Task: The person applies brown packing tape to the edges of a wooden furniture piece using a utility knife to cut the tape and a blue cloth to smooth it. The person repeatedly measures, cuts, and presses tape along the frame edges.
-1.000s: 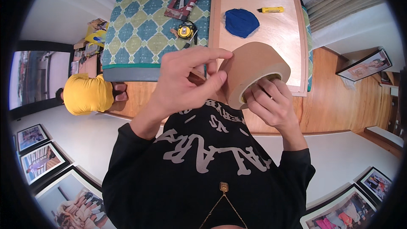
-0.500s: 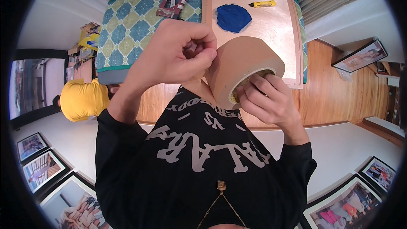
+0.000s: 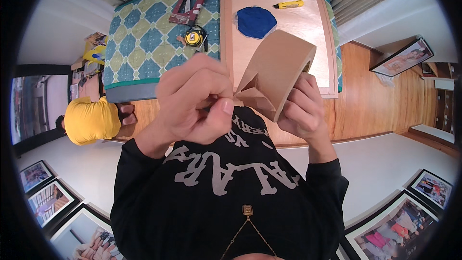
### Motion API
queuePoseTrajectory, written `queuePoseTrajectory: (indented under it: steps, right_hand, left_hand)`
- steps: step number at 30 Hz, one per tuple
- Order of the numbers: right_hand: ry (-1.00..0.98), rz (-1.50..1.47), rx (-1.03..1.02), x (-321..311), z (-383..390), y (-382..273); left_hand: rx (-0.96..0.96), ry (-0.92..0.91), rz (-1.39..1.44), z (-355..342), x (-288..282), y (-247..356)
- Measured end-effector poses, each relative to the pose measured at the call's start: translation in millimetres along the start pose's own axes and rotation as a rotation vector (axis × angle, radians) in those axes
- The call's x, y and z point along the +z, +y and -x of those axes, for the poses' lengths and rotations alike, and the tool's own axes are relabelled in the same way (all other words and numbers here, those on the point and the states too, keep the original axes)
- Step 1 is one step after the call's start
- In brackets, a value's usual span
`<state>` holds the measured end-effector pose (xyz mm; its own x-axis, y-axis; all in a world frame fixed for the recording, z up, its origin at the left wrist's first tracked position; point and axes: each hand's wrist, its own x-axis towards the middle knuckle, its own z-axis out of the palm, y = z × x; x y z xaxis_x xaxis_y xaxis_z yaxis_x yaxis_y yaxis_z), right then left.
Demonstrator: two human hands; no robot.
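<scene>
A wide roll of brown paper tape (image 3: 288, 60) is held up in front of my chest. My right hand (image 3: 304, 108) grips it, with fingers hooked into its core. My left hand (image 3: 195, 103) is closed in a pinch at the loose end of the tape, left of the roll. A short folded strip stretches between the pinch and the roll. Beyond my hands, a wooden board (image 3: 308, 29) carries a folded blue piece of material (image 3: 256, 22) and a yellow utility knife (image 3: 290, 4).
On the bed's patterned green-and-blue cover (image 3: 130, 38) lie a yellow-black tape measure (image 3: 195, 37) and a dark red tool, perhaps a staple gun (image 3: 187, 8). A person in a yellow shirt (image 3: 94, 120) is low at the left. A framed picture (image 3: 403, 58) leans at the right.
The roll has turned in my right hand, so its core faces more to the right. My left hand has moved down with the tape's end. The tape measure has come into view.
</scene>
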<state>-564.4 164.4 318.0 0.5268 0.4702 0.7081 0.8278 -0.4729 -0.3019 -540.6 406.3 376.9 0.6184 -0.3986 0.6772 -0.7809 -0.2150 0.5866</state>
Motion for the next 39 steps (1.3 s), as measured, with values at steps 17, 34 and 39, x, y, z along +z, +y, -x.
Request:
queuePoseTrajectory:
  steps: [17, 34, 39]
  right_hand:
    - [0.028, -0.212, 0.174, -5, -11, -19]
    - [-0.034, -0.585, 0.691, -13, -15, -32]
    - [0.003, -0.599, 0.640, -9, -8, -37]
  left_hand:
    - [0.300, -0.187, -0.310, -34, -3, -18]
    - [-0.327, -0.413, 0.008, -58, -11, -11]
    - [-0.431, -0.468, 0.117, -68, -10, -14]
